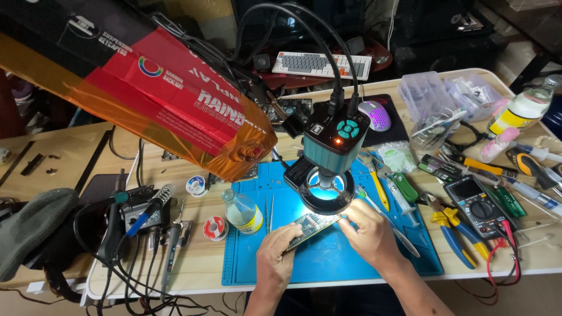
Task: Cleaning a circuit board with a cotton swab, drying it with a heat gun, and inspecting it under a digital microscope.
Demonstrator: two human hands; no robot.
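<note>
Head view: left hand [276,248] and right hand [369,229] pinch circuit board [313,223] edges

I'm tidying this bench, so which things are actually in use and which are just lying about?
In use:
left hand
right hand
small green circuit board
teal microscope with lit ring light
blue silicone work mat

Lying about:
black multimeter
yellow-handled pliers
white mouse
clear glass bottle
</note>
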